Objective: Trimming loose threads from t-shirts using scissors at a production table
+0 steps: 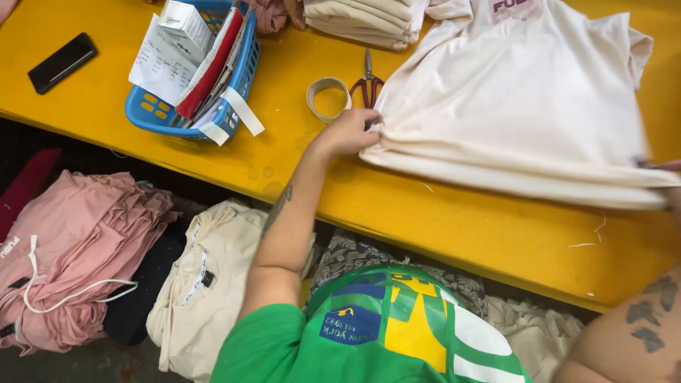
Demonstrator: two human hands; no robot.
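One yellow worktop (440, 220) carries one cream shirt (525, 92), spread flat with its lower edge folded over. The left hand (349, 132) pinches the shirt's left corner, its grip pressed together on the cloth. The right hand (672, 195) sits at the frame's right edge by the fold; its grip cannot be told. Beside them lie one blue basket (145, 106), one black phone (62, 62), one tape roll (328, 97) and one pair of red scissors (367, 85).
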